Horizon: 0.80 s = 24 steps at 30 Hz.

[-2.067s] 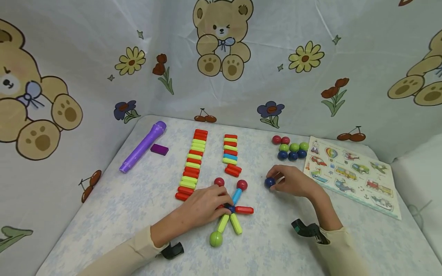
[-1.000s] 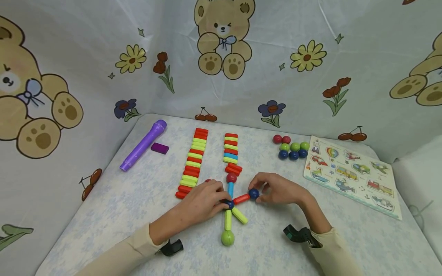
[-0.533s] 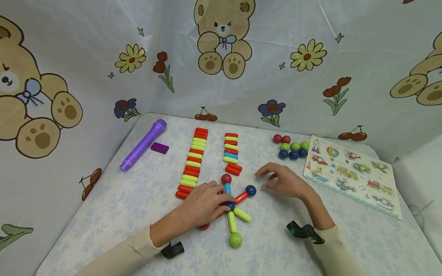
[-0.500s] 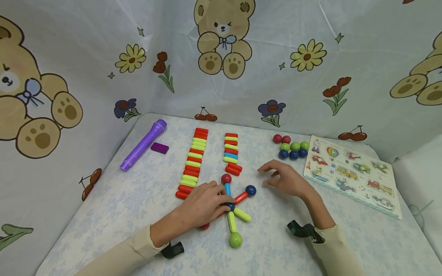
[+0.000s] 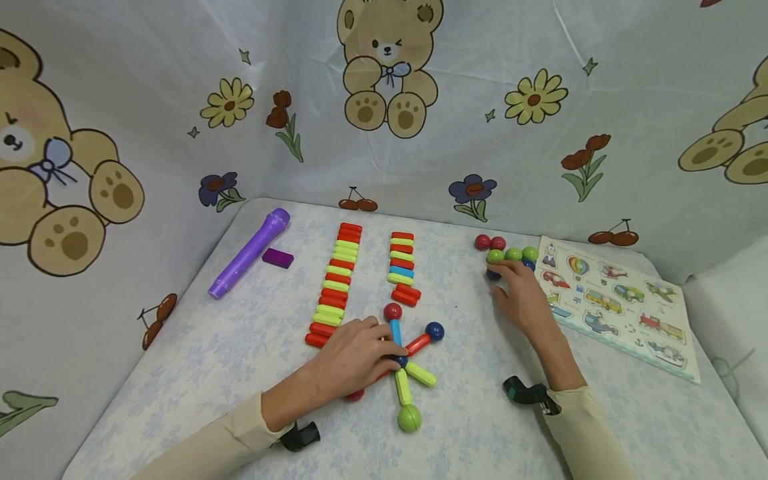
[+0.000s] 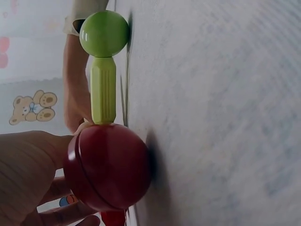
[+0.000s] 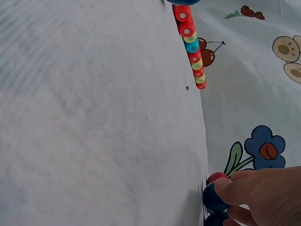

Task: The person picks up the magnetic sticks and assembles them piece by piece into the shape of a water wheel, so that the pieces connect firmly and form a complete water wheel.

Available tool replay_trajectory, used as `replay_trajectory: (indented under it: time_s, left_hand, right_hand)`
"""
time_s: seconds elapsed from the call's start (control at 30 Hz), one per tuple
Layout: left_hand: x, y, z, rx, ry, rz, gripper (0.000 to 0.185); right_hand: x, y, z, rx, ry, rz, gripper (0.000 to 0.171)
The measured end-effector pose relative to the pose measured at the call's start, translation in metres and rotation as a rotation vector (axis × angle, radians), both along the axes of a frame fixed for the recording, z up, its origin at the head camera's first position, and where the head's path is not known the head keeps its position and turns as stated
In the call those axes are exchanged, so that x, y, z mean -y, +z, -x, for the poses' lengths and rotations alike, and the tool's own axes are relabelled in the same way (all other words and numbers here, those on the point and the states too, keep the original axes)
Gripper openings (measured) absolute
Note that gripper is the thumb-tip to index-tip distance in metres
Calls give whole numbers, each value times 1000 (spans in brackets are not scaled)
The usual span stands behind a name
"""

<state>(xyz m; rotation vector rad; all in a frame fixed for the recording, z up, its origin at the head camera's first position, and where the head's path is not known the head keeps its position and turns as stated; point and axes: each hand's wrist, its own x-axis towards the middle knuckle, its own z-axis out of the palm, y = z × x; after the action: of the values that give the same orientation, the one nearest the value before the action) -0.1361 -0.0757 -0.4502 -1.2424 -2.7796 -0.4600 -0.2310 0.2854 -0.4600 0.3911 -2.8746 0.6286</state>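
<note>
We see the left hand (image 5: 354, 357) in the lower middle of the head view, resting on a star of sticks (image 5: 403, 360) on the bench (image 5: 228, 353); its fingers curl over the dark blue hub ball, so its grip holds the star at the centre. From the hub run a blue stick to a red ball (image 5: 393, 311), a red stick to a blue ball (image 5: 435, 331), a bare yellow-green stick, and another down to a green ball (image 5: 409, 418). In the left wrist view a second red ball (image 6: 109, 167) lies against the palm.

The right hand (image 5: 521, 300) is at the middle right, reaching into the cluster of loose balls (image 5: 507, 255). In the right wrist view its fingertips (image 7: 225, 189) close narrowly on a dark blue ball (image 7: 212, 197) at the lower right.

Above the star lie two rows of red, yellow-green and blue sticks (image 5: 336, 287). At the upper left of the bench lie a purple tube (image 5: 249, 253) and a purple block (image 5: 277, 258); at the right, a picture puzzle board (image 5: 618, 303).
</note>
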Motion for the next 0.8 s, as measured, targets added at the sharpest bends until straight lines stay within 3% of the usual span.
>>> replay_trajectory:
  time_s: [0.3, 0.5, 0.63, 0.8]
  left_hand:
    - [-2, -1, -2, -24, 26, -45, 24]
    - [-6, -3, -1, -11, 50, -55, 25]
    - [-7, -4, 0, -8, 66, -64, 25]
    - [-9, -4, 1, -13, 83, -67, 24]
  right_hand:
    - [-4, 5, -3, 56, -104, -18, 46]
    - [-6, 8, -4, 132, -115, -6, 40]
    - [-4, 15, -3, 244, -25, 1, 36]
    - [10, 30, -13, 427, 246, 37, 34]
